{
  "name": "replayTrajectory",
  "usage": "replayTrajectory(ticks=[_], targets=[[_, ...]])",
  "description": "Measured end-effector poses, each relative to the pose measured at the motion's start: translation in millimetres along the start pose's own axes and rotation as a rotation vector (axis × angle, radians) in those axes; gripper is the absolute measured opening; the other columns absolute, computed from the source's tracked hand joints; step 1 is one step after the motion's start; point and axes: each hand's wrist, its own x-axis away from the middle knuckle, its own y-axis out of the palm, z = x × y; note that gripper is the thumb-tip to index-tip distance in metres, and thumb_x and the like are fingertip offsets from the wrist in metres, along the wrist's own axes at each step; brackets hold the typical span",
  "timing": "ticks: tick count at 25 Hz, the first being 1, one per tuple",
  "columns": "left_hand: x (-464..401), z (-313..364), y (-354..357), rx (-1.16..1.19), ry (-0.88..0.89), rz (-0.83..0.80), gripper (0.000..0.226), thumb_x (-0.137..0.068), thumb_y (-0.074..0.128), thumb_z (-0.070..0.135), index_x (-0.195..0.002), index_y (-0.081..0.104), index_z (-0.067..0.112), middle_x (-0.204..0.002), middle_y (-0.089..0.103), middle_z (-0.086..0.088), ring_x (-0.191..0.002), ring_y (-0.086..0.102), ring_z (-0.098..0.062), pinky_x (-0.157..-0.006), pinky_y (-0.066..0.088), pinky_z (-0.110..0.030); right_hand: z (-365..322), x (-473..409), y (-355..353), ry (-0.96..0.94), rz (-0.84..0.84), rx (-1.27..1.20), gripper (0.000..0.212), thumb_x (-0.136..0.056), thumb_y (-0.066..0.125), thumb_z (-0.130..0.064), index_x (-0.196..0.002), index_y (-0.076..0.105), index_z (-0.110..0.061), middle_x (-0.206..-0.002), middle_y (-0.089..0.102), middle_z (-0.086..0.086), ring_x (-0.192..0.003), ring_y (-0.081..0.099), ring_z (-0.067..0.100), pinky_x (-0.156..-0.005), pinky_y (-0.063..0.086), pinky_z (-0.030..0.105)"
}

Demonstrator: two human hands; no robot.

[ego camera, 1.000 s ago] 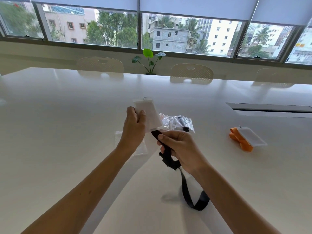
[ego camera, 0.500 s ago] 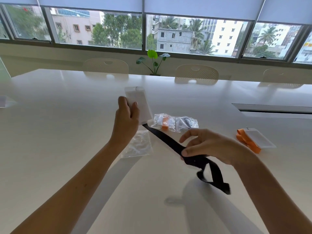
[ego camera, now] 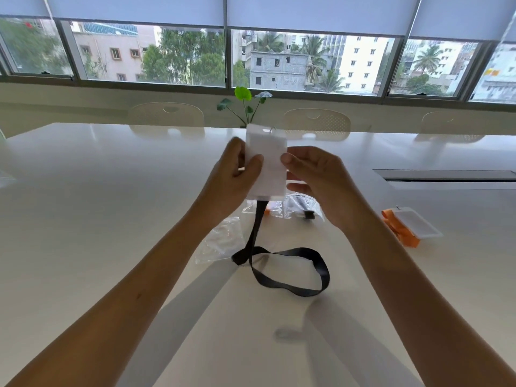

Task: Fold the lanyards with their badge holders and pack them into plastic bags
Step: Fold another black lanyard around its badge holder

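I hold the badge holder (ego camera: pixel 267 166) upright in front of me, above the counter (ego camera: pixel 83 208). My left hand (ego camera: pixel 234 180) grips its left edge, thumb across the front and fingers curled behind. My right hand (ego camera: pixel 312 177) pinches the right edge, thumb tip on the front near the top, the other fingers loosely bent behind and below it. The black lanyard (ego camera: pixel 279 263) hangs straight down from the bottom of the holder, between my wrists, and its loop lies unfolded on the counter below my hands, nearer to me. An empty clear plastic bag (ego camera: pixel 220 241) lies flat under my left wrist, touching the strap where it lands. Just beyond my right wrist sit packed bags (ego camera: pixel 298 206), one showing something orange, one something dark. Out past my right forearm, well apart from the rest, an orange lanyard (ego camera: pixel 399 227) lies bunched with its own holder (ego camera: pixel 418 226) resting on top.
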Motion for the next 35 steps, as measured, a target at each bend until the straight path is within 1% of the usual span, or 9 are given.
replayTrajectory(ticks=[6,8,14,19,23,26,30,32,35], targets=[[4.6,-7.4,-9.4,0.776,-0.484,-0.310,0.045,-0.088,0.042,0.058,-0.100,0.061,0.020,-0.093,0.069,-0.002,-0.086,0.068,-0.018,-0.075,0.057,-0.039,4.2,6.0,-8.1,0.078,-0.118,-0.038,0.013,-0.083,0.064,-0.002,-0.090,0.070,-0.011,-0.087,0.069,0.004,-0.077,0.066,0.014,-0.067,0.055,0.027],[3.8,-12.6,-18.4,0.723,-0.523,-0.364,0.048,-0.085,0.043,0.059,-0.093,0.070,0.020,-0.085,0.068,0.000,-0.080,0.065,-0.016,-0.072,0.054,-0.032,5.1,8.5,-12.2,0.097,-0.167,0.041,0.013,-0.082,0.065,-0.004,-0.087,0.072,-0.015,-0.087,0.069,0.005,-0.079,0.063,0.019,-0.069,0.052,0.030],[10.2,-18.6,-32.6,0.058,-0.477,-0.697,0.036,-0.083,0.061,0.050,-0.076,0.070,0.015,-0.080,0.063,0.002,-0.085,0.056,-0.013,-0.086,0.041,-0.030,8.1,13.3,-18.9,0.037,-0.159,0.409,0.016,-0.086,0.065,-0.012,-0.081,0.071,-0.026,-0.082,0.067,0.001,-0.078,0.057,0.019,-0.073,0.047,0.029],[14.9,-10.4,-18.6,-0.545,-0.136,-0.348,0.029,-0.083,0.064,0.048,-0.071,0.059,0.022,-0.072,0.064,0.005,-0.072,0.059,-0.015,-0.066,0.044,-0.028,21.6,16.9,-5.9,-0.252,0.050,0.821,0.008,-0.088,0.060,-0.014,-0.092,0.067,-0.012,-0.084,0.058,-0.005,-0.075,0.051,0.012,-0.063,0.036,0.005],[15.9,-2.7,-11.5,-0.796,0.079,-0.047,0.030,-0.084,0.065,0.043,-0.074,0.047,0.022,-0.062,0.048,0.013,-0.056,0.047,-0.007,-0.058,0.039,-0.023,29.9,20.5,5.7,-0.461,0.108,0.931,0.008,-0.090,0.058,-0.012,-0.093,0.061,-0.004,-0.089,0.051,-0.003,-0.076,0.048,0.013,-0.066,0.036,0.015],[27.9,-2.1,-1.5,-0.845,0.199,0.058,0.027,-0.087,0.061,0.042,-0.082,0.046,0.021,-0.074,0.057,0.008,-0.057,0.049,-0.011,-0.057,0.044,-0.024,32.6,21.7,11.5,-0.529,0.193,0.889,0.007,-0.087,0.063,-0.011,-0.088,0.061,-0.005,-0.087,0.058,0.003,-0.071,0.051,0.015,-0.062,0.042,0.020],[46.0,-2.5,8.3,-0.646,0.172,0.093,0.049,-0.095,0.029,0.054,-0.089,0.057,0.014,-0.090,0.070,0.001,-0.066,0.066,-0.017,-0.051,0.048,-0.020,35.1,18.7,16.2,-0.418,0.314,0.664,0.007,-0.083,0.067,-0.013,-0.082,0.059,-0.012,-0.083,0.060,-0.002,-0.068,0.055,0.008,-0.060,0.046,0.011],[41.9,-3.8,6.8,-0.413,-0.090,-0.003,0.058,-0.098,0.019,0.052,-0.090,0.063,0.014,-0.089,0.073,-0.002,-0.073,0.069,-0.022,-0.059,0.049,-0.020,35.9,15.8,16.8,-0.354,0.337,0.590,0.011,-0.084,0.067,-0.014,-0.081,0.056,-0.017,-0.083,0.060,-0.004,-0.069,0.055,0.003,-0.059,0.042,0.005],[34.5,0.4,3.3,0.212,-0.503,-0.149,0.053,-0.098,0.033,0.048,-0.083,0.068,0.011,-0.075,0.074,-0.003,-0.071,0.069,-0.017,-0.070,0.052,-0.019,38.0,15.0,20.3,-0.324,0.315,0.538,0.012,-0.083,0.068,-0.014,-0.081,0.057,-0.017,-0.081,0.061,-0.004,-0.068,0.055,0.000,-0.058,0.039,0.002]])
